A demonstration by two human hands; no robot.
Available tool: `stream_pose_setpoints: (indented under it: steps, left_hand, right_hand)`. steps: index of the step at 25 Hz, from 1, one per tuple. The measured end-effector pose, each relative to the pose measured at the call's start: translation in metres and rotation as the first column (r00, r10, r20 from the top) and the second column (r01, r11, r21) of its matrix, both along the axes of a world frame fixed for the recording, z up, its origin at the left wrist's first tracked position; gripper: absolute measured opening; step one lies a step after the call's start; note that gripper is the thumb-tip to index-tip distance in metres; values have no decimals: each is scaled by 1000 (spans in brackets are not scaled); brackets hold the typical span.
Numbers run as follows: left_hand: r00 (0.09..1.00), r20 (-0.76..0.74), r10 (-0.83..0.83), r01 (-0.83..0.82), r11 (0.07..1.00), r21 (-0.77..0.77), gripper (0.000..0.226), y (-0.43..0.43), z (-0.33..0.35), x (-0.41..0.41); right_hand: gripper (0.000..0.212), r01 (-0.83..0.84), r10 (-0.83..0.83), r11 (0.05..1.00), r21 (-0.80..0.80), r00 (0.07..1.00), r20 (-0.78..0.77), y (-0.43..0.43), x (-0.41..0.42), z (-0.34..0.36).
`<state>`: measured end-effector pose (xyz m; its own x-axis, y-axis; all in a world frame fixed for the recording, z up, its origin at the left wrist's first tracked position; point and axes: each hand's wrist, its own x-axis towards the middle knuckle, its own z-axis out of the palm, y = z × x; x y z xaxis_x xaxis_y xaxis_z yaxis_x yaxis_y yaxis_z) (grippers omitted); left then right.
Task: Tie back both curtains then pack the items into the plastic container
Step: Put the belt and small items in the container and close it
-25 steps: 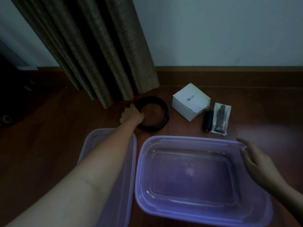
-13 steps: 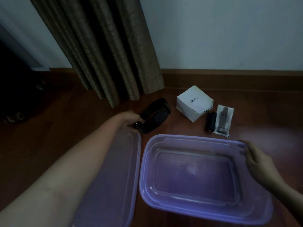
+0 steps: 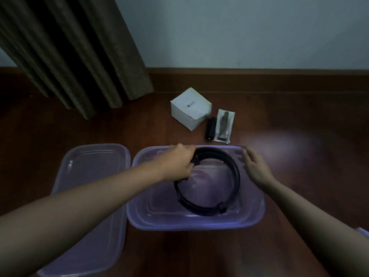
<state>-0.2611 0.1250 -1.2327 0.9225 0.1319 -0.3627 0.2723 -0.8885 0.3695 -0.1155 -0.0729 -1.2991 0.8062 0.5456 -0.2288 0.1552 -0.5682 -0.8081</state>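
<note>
Left hand (image 3: 177, 164): fingers curled tight around far-left arc of coil (image 3: 207, 206). Coil position: inside container (image 3: 195, 224), near arc low toward the bottom, far arc raised near the far rim. Right hand (image 3: 257, 166): fingers straight and close together, at far-right rim of container; contact not discernible. Just left of container: lid (image 3: 89, 176), flat on floor (image 3: 299, 136). Beyond container: box (image 3: 190, 107), black cylinder (image 3: 210, 127), packet (image 3: 224, 124). Far left: curtain (image 3: 69, 47).

home room: curtain (image 3: 79, 56), wooden floor (image 3: 299, 120)
</note>
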Motion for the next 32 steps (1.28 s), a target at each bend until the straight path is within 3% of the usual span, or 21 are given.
stream_pose_setpoints:
  steps: [7, 10, 13, 15, 17, 19, 20, 21, 22, 24, 27, 30, 32]
  left_hand:
    - [999, 41, -6, 0, 987, 160, 28, -55, -57, 18]
    - [994, 85, 63, -70, 994, 87, 36, -60, -69, 26]
    - [982, 129, 137, -135, 991, -25, 28, -55, -75, 28]
    - [991, 105, 84, -89, 995, 42, 33, -46, -70, 29]
    - [958, 284, -40, -10, 985, 173, 40, -35, -57, 29]
    - [794, 603, -79, -71, 973, 221, 39, -19, -35, 39]
    - [731, 682, -18, -137, 976, 172, 35, -6, -26, 51]
    - [722, 685, 97, -216, 972, 90, 32, 10, -19, 67]
    - [778, 593, 208, -296, 954, 54, 40, 27, -19, 83]
    - [918, 285, 276, -327, 933, 150, 77, 55, -30, 109]
    - [922, 42, 385, -387, 912, 135, 93, 69, -54, 125]
    - [888, 112, 446, -456, 885, 93, 75, 66, -63, 129]
    - [788, 222, 574, -558, 818, -137, 62, 65, -53, 123]
  right_hand:
    - [28, 9, -9, 1000, 3, 999, -40, -2, 2, -5]
    - [28, 24, -24, 1000, 5, 1000, -20, -4, 3, -7]
    - [28, 25, -25, 1000, 2, 1000, 16, -5, 2, -7]
    - [27, 21, -21, 1000, -8, 999, 37, -6, 1, -6]
    - [26, 4, -2, 1000, -28, 998, 65, -7, 1, -6]
    - [26, -16, 19, 999, -46, 997, 78, -8, 1, -6]
    - [27, -18, 21, 999, -41, 997, 75, -8, 1, -7]
    - [26, -19, 21, 999, -34, 997, 77, -8, 1, -7]
    - [24, -18, 20, 999, -29, 996, 88, -8, 1, -7]
    - [23, -10, 12, 1000, -18, 993, 121, -9, 1, -10]
    - [23, -12, 13, 1000, -8, 991, 132, -9, 2, -13]
    - [22, -15, 16, 1000, -9, 990, 141, -9, 3, -15]
    - [22, -22, 23, 1000, -14, 989, 145, -9, 3, -13]
